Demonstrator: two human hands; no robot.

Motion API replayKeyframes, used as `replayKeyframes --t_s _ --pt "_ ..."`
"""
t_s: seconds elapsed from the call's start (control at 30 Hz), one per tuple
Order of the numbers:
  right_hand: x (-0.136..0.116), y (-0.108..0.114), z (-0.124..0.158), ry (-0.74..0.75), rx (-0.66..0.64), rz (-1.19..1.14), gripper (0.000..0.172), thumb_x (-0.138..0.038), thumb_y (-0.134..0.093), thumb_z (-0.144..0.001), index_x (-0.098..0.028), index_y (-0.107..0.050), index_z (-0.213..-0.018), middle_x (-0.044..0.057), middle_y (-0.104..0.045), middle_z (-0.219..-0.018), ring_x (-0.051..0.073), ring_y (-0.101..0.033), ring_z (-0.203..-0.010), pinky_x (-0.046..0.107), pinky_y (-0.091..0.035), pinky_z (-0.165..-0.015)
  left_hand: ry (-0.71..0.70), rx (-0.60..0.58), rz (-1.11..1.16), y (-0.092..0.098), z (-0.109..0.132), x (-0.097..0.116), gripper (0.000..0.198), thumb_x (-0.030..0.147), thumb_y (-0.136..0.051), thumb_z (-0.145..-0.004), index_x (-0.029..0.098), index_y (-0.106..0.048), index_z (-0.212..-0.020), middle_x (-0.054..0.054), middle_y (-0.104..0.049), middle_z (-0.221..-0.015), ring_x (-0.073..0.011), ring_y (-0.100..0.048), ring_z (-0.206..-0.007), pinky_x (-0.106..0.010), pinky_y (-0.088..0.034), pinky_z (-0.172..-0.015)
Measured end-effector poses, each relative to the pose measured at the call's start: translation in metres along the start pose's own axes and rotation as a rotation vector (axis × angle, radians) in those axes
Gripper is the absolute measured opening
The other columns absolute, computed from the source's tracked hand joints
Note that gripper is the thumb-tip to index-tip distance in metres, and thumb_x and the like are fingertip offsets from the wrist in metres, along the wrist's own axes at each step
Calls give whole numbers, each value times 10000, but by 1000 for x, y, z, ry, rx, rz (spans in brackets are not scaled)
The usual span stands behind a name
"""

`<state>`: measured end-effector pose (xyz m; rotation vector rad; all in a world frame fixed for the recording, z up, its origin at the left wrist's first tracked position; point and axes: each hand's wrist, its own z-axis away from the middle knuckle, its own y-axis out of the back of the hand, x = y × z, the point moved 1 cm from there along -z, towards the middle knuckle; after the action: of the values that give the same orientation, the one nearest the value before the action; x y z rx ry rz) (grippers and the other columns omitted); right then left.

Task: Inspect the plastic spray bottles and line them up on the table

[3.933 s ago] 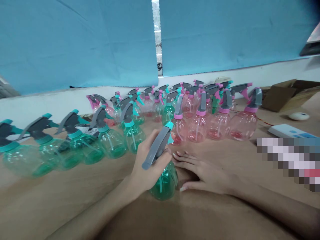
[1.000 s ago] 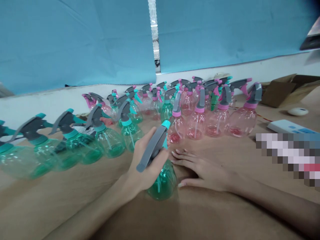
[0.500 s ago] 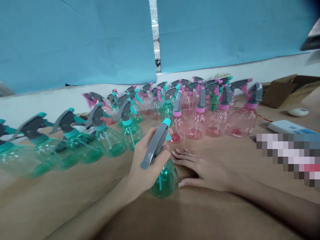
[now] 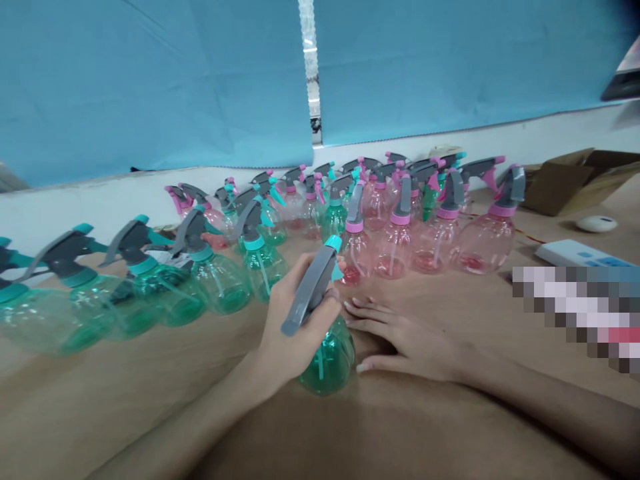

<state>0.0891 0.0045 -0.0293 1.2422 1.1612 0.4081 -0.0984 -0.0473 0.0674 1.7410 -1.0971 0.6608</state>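
Note:
My left hand (image 4: 295,327) is wrapped round the neck of a green spray bottle (image 4: 327,370) with a grey and turquoise trigger head. The bottle stands on the wooden table (image 4: 400,427), and the fingers on its far side are partly hidden. Just right of it my right hand (image 4: 407,337) rests palm down on the tabletop, fingers stretched out and holding nothing. A slanting row of green spray bottles (image 4: 220,283) stands to the left. Beyond my hands is a row of pink spray bottles (image 4: 393,250), each with a little liquid or tint at the base.
Several more mixed pink and green bottles (image 4: 335,217) crowd the back near the wall. At the right lie an open cardboard box (image 4: 560,183), a white computer mouse (image 4: 597,224) and a white device with blue buttons (image 4: 575,253). A pixelated patch hides the right side.

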Motion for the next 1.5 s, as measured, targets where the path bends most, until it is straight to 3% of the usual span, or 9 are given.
replayKeyframes --t_s 0.4,0.6,0.77,1.1,1.27,1.37,1.5 --pt "-3 2 -1 16 11 -25 625 -617 -489 -840 -279 -444 -1364 24 -304 -1500 259 -234 -1382 455 -182 -1135 17 -9 10 -1 0 1 131 150 -500 -720 238 -403 -725 48 -471 -658 -136 -468 -590 -278 -370 -547" --pt "-2 1 -1 28 27 -44 611 -603 -499 -842 -283 -449 -1360 23 -306 -1499 263 -241 -1380 461 -187 -1131 2 -13 21 -2 0 1 146 153 -500 -725 234 -378 -718 36 -489 -688 -132 -422 -584 -284 -354 -549" --pt "-2 0 0 16 30 -43 643 -607 -511 -833 -284 -416 -1381 26 -319 -1494 263 -242 -1380 460 -188 -1132 -32 -15 5 -2 0 1 151 137 -484 -727 242 -376 -717 53 -416 -654 -129 -394 -561 -277 -360 -542" --pt "-3 1 -1 7 8 -11 663 -628 -485 -835 -273 -405 -1389 34 -295 -1503 253 -238 -1382 453 -192 -1131 -74 0 -72 1 -2 2 206 139 -498 -701 248 -325 -674 55 -396 -607 -152 -480 -565 -297 -375 -520" --pt "-2 1 -1 12 22 -26 656 -623 -494 -832 -279 -412 -1384 33 -314 -1494 257 -238 -1382 460 -192 -1130 -90 15 -104 0 -1 2 183 170 -464 -709 247 -305 -661 57 -361 -562 -138 -394 -500 -293 -330 -474" --pt "-2 1 -1 6 3 -14 665 -635 -485 -830 -266 -422 -1379 38 -296 -1501 253 -230 -1384 451 -194 -1131 -98 19 -109 2 0 1 162 182 -461 -718 244 -325 -656 54 -370 -564 -137 -383 -504 -294 -329 -478" --pt "-1 0 -1 9 10 -19 676 -631 -490 -830 -284 -382 -1400 28 -300 -1499 255 -237 -1382 452 -191 -1132 -58 -15 -67 3 0 -2 95 197 -485 -742 241 -418 -691 39 -455 -598 -155 -476 -558 -308 -376 -521"
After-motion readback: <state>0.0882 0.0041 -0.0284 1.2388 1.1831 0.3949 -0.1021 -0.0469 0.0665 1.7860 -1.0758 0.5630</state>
